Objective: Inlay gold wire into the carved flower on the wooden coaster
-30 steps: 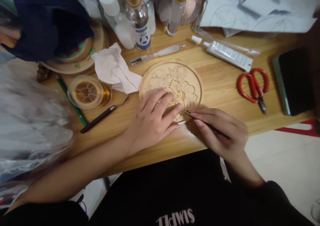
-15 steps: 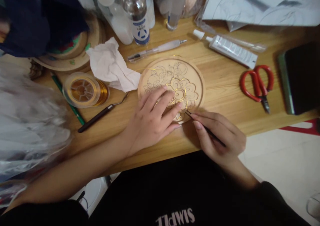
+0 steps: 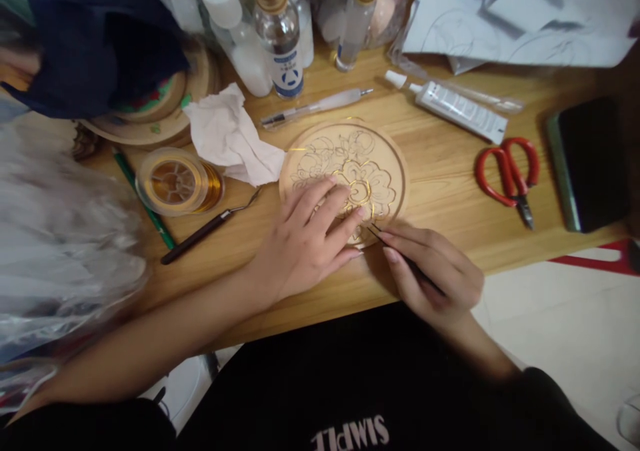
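Steady the disc (image 3: 397, 154) at mid-frame using the left hand (image 3: 306, 243), with fingers slightly apart; using the right hand (image 3: 440, 264), with fingers clamped on tweezers (image 3: 379, 233), work gently, sparing the gold wire (image 3: 369, 190).

Left hand (image 3: 306, 243) on disc (image 3: 345, 142), right hand (image 3: 439, 264) gripping tweezers (image 3: 379, 235)

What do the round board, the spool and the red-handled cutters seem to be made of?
Round board: probably wood, judging by its pale tan, matte surface.
Spool: likely clear plastic, since its rim is see-through and shiny.
Cutters: dark grey tips, apparently metal; smooth red handles look plastic or rubber, hard to tell.
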`<move>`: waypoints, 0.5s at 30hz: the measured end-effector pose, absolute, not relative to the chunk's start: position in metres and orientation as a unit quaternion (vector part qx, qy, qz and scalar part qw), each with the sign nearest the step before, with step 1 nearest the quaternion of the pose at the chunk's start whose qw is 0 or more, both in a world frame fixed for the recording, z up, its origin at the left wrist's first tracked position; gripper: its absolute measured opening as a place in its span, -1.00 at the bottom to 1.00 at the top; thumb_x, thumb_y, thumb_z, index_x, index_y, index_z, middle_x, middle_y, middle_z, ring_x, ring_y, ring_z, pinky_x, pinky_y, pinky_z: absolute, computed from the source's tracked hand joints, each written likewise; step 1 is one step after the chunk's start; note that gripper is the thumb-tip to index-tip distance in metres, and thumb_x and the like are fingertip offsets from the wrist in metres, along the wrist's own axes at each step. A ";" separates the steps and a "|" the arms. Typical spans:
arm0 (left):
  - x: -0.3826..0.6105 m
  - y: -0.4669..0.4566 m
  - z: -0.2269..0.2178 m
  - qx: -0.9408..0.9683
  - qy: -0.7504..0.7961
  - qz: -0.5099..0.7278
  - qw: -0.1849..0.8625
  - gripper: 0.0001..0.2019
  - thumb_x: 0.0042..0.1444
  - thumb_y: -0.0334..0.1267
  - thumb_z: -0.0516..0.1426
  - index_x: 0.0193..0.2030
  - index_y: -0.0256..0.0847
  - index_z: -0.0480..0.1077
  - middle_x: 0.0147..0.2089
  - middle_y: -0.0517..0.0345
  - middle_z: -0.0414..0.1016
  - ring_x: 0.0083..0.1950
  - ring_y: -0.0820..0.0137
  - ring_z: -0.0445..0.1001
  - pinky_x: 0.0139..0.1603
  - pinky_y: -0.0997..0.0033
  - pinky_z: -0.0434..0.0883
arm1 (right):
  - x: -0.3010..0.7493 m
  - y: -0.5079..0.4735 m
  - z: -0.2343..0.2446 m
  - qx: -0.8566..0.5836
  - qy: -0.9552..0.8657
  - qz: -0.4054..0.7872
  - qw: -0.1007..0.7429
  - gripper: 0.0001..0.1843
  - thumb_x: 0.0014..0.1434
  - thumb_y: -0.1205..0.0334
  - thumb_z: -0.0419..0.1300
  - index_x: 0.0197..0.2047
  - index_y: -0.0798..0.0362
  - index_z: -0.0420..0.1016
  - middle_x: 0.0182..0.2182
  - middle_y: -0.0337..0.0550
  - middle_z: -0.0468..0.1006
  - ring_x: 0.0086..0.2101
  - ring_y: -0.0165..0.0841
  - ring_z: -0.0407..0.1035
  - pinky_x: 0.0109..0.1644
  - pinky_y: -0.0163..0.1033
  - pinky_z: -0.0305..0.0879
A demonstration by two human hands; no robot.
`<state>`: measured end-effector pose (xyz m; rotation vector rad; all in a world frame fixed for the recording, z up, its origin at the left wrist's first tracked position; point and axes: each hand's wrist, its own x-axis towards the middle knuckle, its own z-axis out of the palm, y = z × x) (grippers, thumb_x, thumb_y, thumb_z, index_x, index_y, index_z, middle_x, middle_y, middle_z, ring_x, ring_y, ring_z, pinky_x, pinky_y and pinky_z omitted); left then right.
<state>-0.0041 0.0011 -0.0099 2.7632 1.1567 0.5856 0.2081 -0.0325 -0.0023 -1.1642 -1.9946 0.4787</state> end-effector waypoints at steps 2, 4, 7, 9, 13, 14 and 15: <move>-0.004 0.001 -0.009 0.905 0.380 0.188 0.037 -0.60 0.26 -0.09 0.13 0.13 -0.31 0.39 0.18 -0.23 0.41 0.25 -0.03 0.32 0.17 -0.09 0.36 | 0.208 -0.031 -0.003 -0.455 -0.789 0.176 0.373 -0.55 0.08 0.54 0.27 0.04 0.06 0.49 -0.11 -0.02 0.62 -0.10 -0.25 0.54 -0.06 -0.09 0.57; -0.004 0.001 -0.009 0.905 0.382 0.187 0.029 -0.59 0.25 -0.07 0.14 0.12 -0.31 0.39 0.17 -0.22 0.41 0.25 -0.03 0.32 0.16 -0.07 0.36 | 0.208 -0.030 -0.002 -0.458 -0.793 0.165 0.365 -0.56 0.09 0.53 0.27 0.04 0.04 0.49 -0.11 -0.03 0.62 -0.10 -0.26 0.54 -0.07 -0.11 0.58; -0.003 0.001 -0.010 0.905 0.380 0.192 0.022 -0.59 0.24 -0.05 0.14 0.10 -0.31 0.40 0.15 -0.20 0.43 0.23 -0.02 0.34 0.15 -0.06 0.36 | 0.208 -0.028 0.000 -0.454 -0.802 0.154 0.356 -0.58 0.10 0.53 0.27 0.03 0.07 0.49 -0.12 -0.02 0.62 -0.13 -0.29 0.55 -0.10 -0.14 0.58; -0.003 0.001 -0.010 0.905 0.379 0.193 0.022 -0.59 0.26 -0.05 0.13 0.10 -0.31 0.40 0.14 -0.20 0.44 0.22 -0.02 0.35 0.14 -0.06 0.37 | 0.209 -0.027 0.001 -0.447 -0.807 0.154 0.354 -0.60 0.08 0.54 0.27 0.00 0.11 0.50 -0.13 0.01 0.62 -0.14 -0.29 0.55 -0.11 -0.17 0.57; -0.003 0.001 -0.010 0.903 0.380 0.198 0.028 -0.59 0.26 -0.06 0.13 0.11 -0.32 0.41 0.15 -0.21 0.43 0.22 -0.01 0.35 0.15 -0.05 0.36 | 0.212 -0.022 0.002 -0.419 -0.820 0.156 0.358 -0.63 0.07 0.56 0.27 -0.02 0.16 0.51 -0.16 0.06 0.63 -0.16 -0.28 0.55 -0.14 -0.18 0.56; -0.003 0.001 -0.010 0.903 0.381 0.197 0.032 -0.59 0.26 -0.07 0.14 0.11 -0.31 0.41 0.15 -0.21 0.43 0.23 -0.01 0.34 0.15 -0.05 0.35 | 0.213 -0.020 0.003 -0.409 -0.826 0.156 0.354 -0.64 0.07 0.56 0.27 -0.03 0.17 0.51 -0.16 0.07 0.63 -0.15 -0.28 0.55 -0.14 -0.18 0.56; -0.003 0.001 -0.010 0.902 0.383 0.196 0.035 -0.59 0.25 -0.07 0.14 0.11 -0.31 0.41 0.15 -0.21 0.43 0.24 -0.01 0.34 0.15 -0.06 0.34 | 0.214 -0.018 0.003 -0.400 -0.833 0.156 0.348 -0.65 0.07 0.56 0.28 -0.05 0.19 0.51 -0.17 0.08 0.63 -0.15 -0.27 0.55 -0.13 -0.19 0.56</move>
